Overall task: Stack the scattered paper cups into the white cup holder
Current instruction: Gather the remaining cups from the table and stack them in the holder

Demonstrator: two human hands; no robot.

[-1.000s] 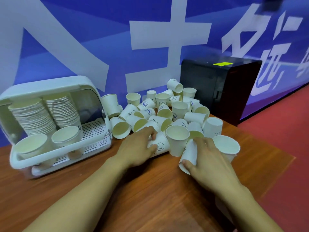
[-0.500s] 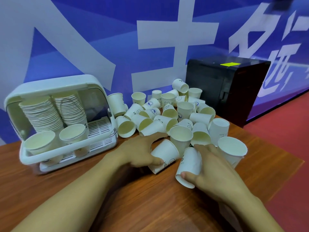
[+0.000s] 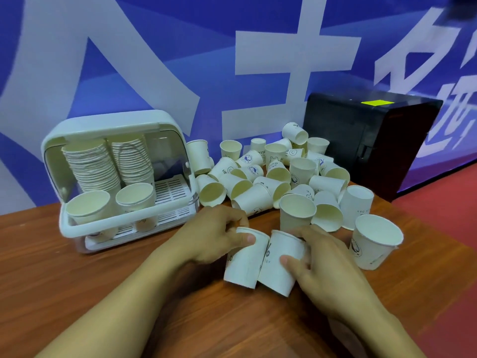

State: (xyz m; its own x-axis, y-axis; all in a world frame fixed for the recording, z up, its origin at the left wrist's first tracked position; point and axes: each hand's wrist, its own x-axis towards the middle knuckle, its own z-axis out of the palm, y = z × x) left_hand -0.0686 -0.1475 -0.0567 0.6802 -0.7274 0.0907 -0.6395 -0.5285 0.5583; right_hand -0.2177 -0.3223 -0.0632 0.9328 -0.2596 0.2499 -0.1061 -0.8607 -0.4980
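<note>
Cups (image 3: 251, 201) heaped between white holder (image 3: 124, 220) and black box (image 3: 361, 143).

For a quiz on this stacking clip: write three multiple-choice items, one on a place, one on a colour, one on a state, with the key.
1. The white plastic cup holder stands where, relative to the pile of loose paper cups? A to its left; B to its right; C on top of it.
2. The small sticker on the black box is: A red; B yellow-green; C white.
3. The left hand is: A open and empty; B resting on the holder; C gripping a white paper cup.
Key: 1 A, holder left of the pile. 2 B, bright yellow-green patch. 3 C, its thumb and fingers curl round it; the right hand grips a second cup.
</note>
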